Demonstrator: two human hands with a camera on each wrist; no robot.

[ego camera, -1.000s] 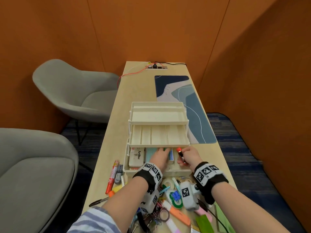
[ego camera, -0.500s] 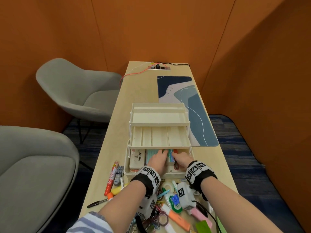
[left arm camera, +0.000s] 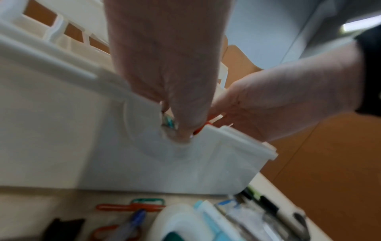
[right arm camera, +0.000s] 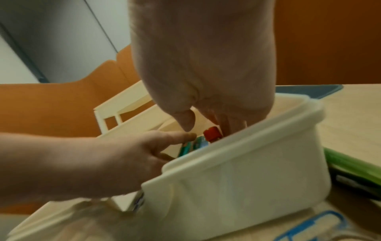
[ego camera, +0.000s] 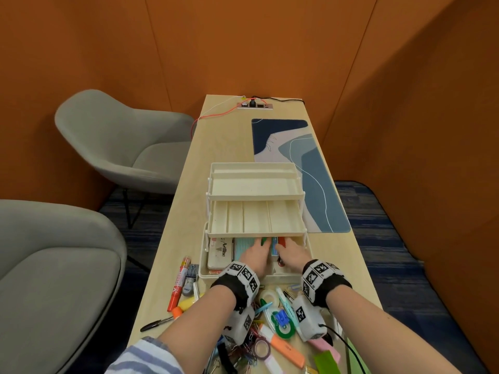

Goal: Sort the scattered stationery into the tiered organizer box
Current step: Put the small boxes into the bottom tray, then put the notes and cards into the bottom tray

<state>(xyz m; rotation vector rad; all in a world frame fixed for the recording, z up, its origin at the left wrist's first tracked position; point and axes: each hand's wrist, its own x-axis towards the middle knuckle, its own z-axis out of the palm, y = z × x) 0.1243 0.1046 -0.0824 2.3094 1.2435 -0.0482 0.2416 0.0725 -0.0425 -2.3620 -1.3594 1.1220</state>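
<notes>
The cream tiered organizer box (ego camera: 256,197) stands mid-table with its upper tiers slid back and bare. Both hands reach into its bottom tray (right arm camera: 247,171). My left hand (ego camera: 259,247) lies with straight fingers on teal packets (right arm camera: 186,149) beside a teal notepad (ego camera: 243,247) and a white Artline box (ego camera: 220,253). My right hand (ego camera: 286,247) points down at a red-capped marker (ego camera: 281,241) inside the tray. The red cap (right arm camera: 211,132) shows next to the fingers, and the thumb hangs clear of it. The tray wall hides the marker's body and the fingertips.
Loose stationery covers the near table end: a red marker (ego camera: 179,282), a black pen (ego camera: 156,323), a tape roll (ego camera: 268,296), a green correction tape (ego camera: 282,323), an orange highlighter (ego camera: 287,349) and clips. A blue desk mat (ego camera: 305,174) lies far right. Grey chairs (ego camera: 121,147) stand left.
My right hand brought the red-capped marker from above the tray's front edge down into the bottom tray. My left hand stayed on the teal packets and reached slightly deeper.
</notes>
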